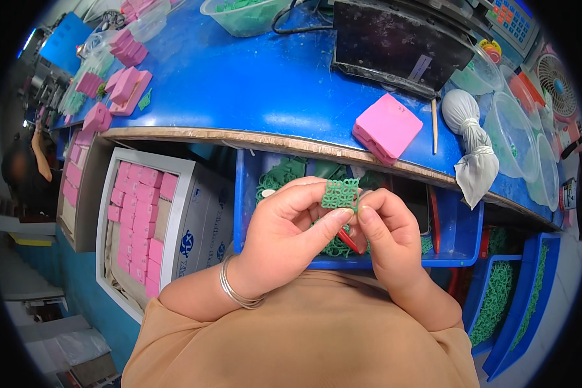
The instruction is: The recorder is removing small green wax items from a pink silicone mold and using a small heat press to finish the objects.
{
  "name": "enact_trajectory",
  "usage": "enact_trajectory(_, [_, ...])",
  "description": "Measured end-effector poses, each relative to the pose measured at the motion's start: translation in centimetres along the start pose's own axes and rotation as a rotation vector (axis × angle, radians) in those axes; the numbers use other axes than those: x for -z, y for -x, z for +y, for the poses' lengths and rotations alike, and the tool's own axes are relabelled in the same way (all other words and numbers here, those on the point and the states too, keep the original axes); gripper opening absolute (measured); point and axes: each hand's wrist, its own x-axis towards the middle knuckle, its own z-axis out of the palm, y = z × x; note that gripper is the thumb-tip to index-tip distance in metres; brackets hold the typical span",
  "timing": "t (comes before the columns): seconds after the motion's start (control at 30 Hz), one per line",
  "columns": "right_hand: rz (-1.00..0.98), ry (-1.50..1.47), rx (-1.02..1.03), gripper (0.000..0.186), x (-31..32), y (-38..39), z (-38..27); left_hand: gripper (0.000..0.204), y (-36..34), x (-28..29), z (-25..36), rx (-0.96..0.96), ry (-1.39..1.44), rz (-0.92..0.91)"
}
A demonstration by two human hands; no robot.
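A small green rubber lattice piece is pinched between both hands, close to my body. My left hand grips its left edge and underside with thumb and fingers; a silver bangle circles that wrist. My right hand holds the right edge of the piece between thumb and forefinger. A red-handled tool shows below my fingers, partly hidden. Under my hands is a blue bin with more green rubber pieces.
A blue worktable carries pink blocks, a dark device, a tied white cloth bag, clear bowls and a small fan. A carton of pink blocks stands left; blue bins of green parts sit right. Another person works far left.
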Motion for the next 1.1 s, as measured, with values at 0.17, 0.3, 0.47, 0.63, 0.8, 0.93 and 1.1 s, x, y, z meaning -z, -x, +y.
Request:
enact_trajectory(0.17, [0.008, 0.011, -0.01, 0.012, 0.0, 0.1, 0.0, 0.021, 0.1, 0.0, -0.1, -0.013, 0.0, -0.002])
enact_trajectory(0.3, [0.013, 0.019, -0.002, 0.011, 0.0, 0.3, 0.0, 0.021, 0.2, 0.0, -0.2, -0.019, -0.009, -0.01])
enact_trajectory(0.47, [0.005, -0.008, 0.018, 0.009, 0.1, 0.2, -0.1, 0.022, 0.0, 0.0, -0.3, -0.015, 0.009, -0.013])
enact_trajectory(0.63, [-0.002, -0.004, 0.03, 0.009, 0.3, -0.1, 0.0, 0.022, -0.3, 0.0, -0.2, -0.009, 0.028, -0.021])
enact_trajectory(0.8, [0.06, 0.216, 0.066, 0.008, 0.1, -0.3, -0.2, 0.018, -0.4, 0.8, -0.9, -0.069, -0.063, 0.017])
enact_trajectory(0.93, [0.155, 1.127, 0.762, 0.021, 2.2, -2.2, -1.8, 0.015, -2.8, 2.5, 0.2, -0.129, -0.165, 0.187])
enact_trajectory(1.1, [0.257, 1.552, 0.674, 0.051, 2.9, -4.5, -2.3, 0.015, -11.4, 7.8, 3.4, -0.123, -0.063, 0.318])
